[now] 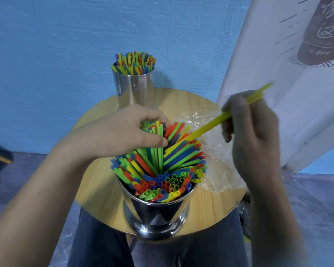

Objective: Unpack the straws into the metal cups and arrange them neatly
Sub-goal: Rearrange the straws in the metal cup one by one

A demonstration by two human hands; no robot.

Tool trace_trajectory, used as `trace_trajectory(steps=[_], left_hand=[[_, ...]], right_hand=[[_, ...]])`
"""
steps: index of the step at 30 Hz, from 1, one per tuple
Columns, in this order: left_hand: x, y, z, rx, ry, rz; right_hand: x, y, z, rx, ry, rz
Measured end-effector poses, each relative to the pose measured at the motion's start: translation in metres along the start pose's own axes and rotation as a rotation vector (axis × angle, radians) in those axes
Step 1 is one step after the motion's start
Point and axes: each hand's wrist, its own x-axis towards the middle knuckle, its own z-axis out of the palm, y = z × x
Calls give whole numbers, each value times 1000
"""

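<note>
The straws (162, 166) stand packed in the near cup (156, 214), a mix of green, blue, red and yellow. They fan outward instead of standing straight, and the front ones lean over the rim. The left hand (123, 132) reaches in from above, its fingers and thumb curled round a bunch at the back of the cup and holding it to one side. A single yellow straw (206, 127) slants down from the right with its lower tip among the others. The right hand (255, 132), blurred, grips it near the upper end with curled fingers. The far cup (135, 89) stands behind, already filled, its straws fairly upright. The wrapper (216, 151), clear plastic, lies crumpled and seemingly empty just right of the near cup. Both cups and the wrapper sit on the round wooden tabletop (96, 189). Unpacking looks done, so the step in hand is probably tidying: slotting this last straw into the gap the left hand keeps open. The next move calls for steering the tip down into that gap, then gathering the splayed straws upright.
</note>
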Motion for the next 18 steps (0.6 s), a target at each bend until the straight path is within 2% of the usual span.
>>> trace_trajectory(steps=[4,7,13,18], left_hand=[[0,3,5,-39,7,-32],[-1,3,9,-23,58,-71],[-6,9,10,69,82,-104],[0,22,5,-6,21,1]], right_hand=[[-5,8,14,-59,-272,113],[-7,10,17,4,-238,158],[-4,13,11,-81,-243,64],[-5,15,11,-14,-333,163]])
